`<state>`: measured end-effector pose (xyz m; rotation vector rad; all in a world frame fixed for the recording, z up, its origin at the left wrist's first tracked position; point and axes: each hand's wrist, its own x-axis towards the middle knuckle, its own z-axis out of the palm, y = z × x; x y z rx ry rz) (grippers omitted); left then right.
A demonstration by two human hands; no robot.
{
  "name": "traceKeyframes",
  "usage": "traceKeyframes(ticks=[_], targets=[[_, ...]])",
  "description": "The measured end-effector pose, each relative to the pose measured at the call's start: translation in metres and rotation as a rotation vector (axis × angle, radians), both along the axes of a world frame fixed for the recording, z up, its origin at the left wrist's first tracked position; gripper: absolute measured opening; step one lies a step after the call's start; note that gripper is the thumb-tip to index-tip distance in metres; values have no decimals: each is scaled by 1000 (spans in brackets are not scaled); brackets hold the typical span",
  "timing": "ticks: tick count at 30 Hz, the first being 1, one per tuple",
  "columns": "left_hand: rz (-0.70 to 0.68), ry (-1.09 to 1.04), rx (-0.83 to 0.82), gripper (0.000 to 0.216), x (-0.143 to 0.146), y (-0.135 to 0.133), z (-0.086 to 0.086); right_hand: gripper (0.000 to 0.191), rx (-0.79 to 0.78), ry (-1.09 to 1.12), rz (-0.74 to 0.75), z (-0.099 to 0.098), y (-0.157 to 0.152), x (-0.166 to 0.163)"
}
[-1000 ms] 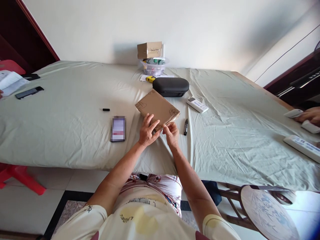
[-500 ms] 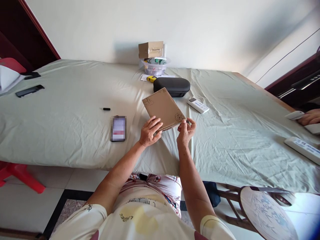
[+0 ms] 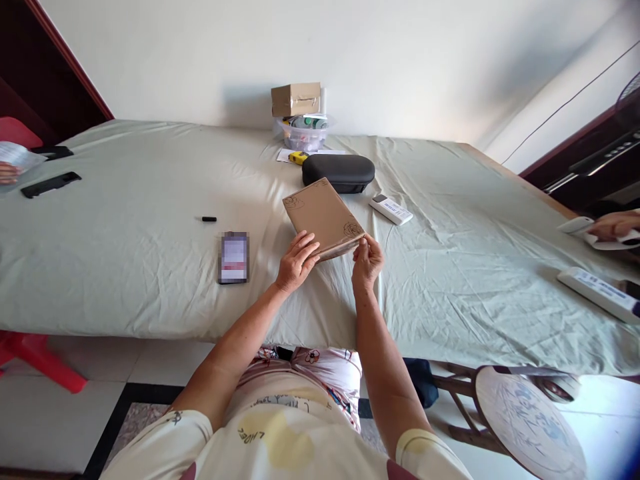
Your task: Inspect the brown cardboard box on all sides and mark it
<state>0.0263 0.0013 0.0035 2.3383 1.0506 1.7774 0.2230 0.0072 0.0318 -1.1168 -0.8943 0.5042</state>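
Toward the desk's point(image 3: 150, 280) left end, a co-worker's hand point(image 3: 7, 173) holds something pale, with a dark slab point(image 3: 51, 185) just beside it. Then come a black cap point(image 3: 209, 219) and, nearer the front edge, a phone point(image 3: 233, 258). The left hand point(image 3: 299, 261) rests on the box's point(image 3: 325, 217) near corner, its grip apart. Askew, the box is midway along the desk; I cannot tell if it lies flat. Behind it are a tape measure point(image 3: 299, 158), a tub point(image 3: 305, 139) by the far edge and a case point(image 3: 339, 173). The right hand's point(image 3: 369, 260) grip is pinched on the box's right corner. Beyond lies a white device point(image 3: 391, 209); near the right edge, another person's hand point(image 3: 613, 227).
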Motion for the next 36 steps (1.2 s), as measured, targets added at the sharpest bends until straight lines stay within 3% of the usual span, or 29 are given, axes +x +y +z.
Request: traceKeyframes(ticks=[5, 12, 17, 23, 29, 36], targets=[[-26, -60, -68, 32, -2, 5, -6, 56, -62, -78, -22, 0, -5, -1], [95, -219, -76, 34, -7, 9, -6, 58, -227, -275, -12, -2, -10, 1], [127, -392, -217, 42, -22, 13, -3, 57, -372, -305, 119, -6, -9, -2], [142, -499, -244, 46, -24, 14, 0, 62, -286, -257, 227, -8, -12, -10], [92, -509, -265, 46, -12, 10, 0, 65, -361, -334, 466, -13, -12, -22], [13, -614, -399, 54, -6, 6, 1, 53, -358, -395, 496, -16, -12, -29]])
